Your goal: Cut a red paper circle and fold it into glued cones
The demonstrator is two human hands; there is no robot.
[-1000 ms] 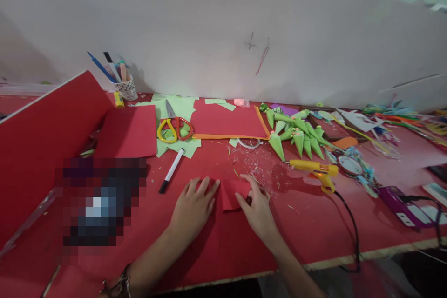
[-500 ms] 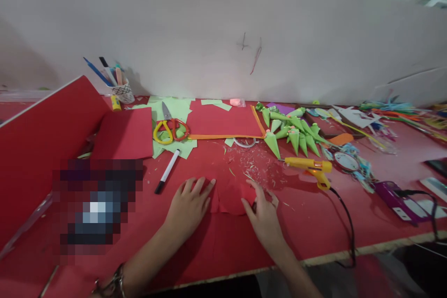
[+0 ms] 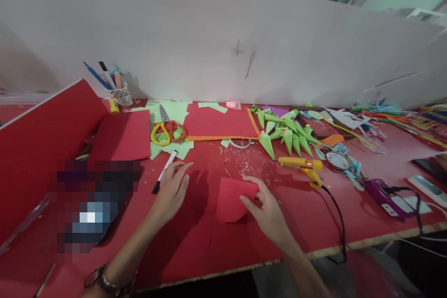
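My right hand (image 3: 267,209) pinches the right edge of a small piece of red paper (image 3: 232,200), thumb in front and fingers behind. The paper stands out against the red tabletop (image 3: 195,242), its lower corner looking cut or rounded. Off to the left, my left hand (image 3: 171,192) is raised with its fingers apart and nothing in them. A white marker with black ends (image 3: 169,163) lies right beside it, partly hidden by the hand. Beyond are scissors (image 3: 169,125) with yellow and orange handles, resting on green paper scraps (image 3: 181,150).
Green paper cones (image 3: 287,138) lie piled at the back right. A yellow glue gun (image 3: 301,164) trails a black cord toward the front edge. Farther right sits a purple power strip (image 3: 383,198). At left are a red board (image 3: 52,139), a blurred dark object (image 3: 94,209) and a pen cup (image 3: 121,94).
My left hand has left the red paper and moved left and up, to beside the marker. My right hand has kept its hold, and the paper is now lifted and tilted.
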